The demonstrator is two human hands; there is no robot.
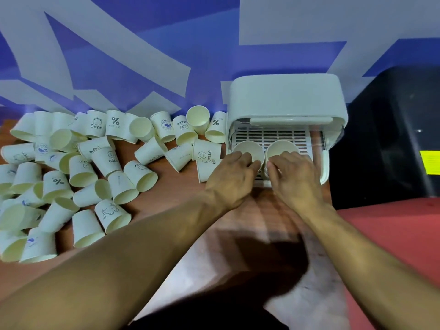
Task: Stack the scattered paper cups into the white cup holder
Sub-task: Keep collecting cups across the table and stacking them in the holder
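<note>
The left hand (234, 175) has its fingers bent round the near side of one cup (248, 148). This cup sits mouth up in the open front of the white cup holder (285, 96). The right hand (295, 177) holds a second cup (282, 147) just beside it, the same way. The hands hide the bottoms of both cups. Many loose cups (95, 163) lie left of the holder.

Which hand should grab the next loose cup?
Probably the left hand. Both hold cups in the holder, but the loose cups all lie on its side, the nearest right beside it. The right hand would need to cross over.
</note>
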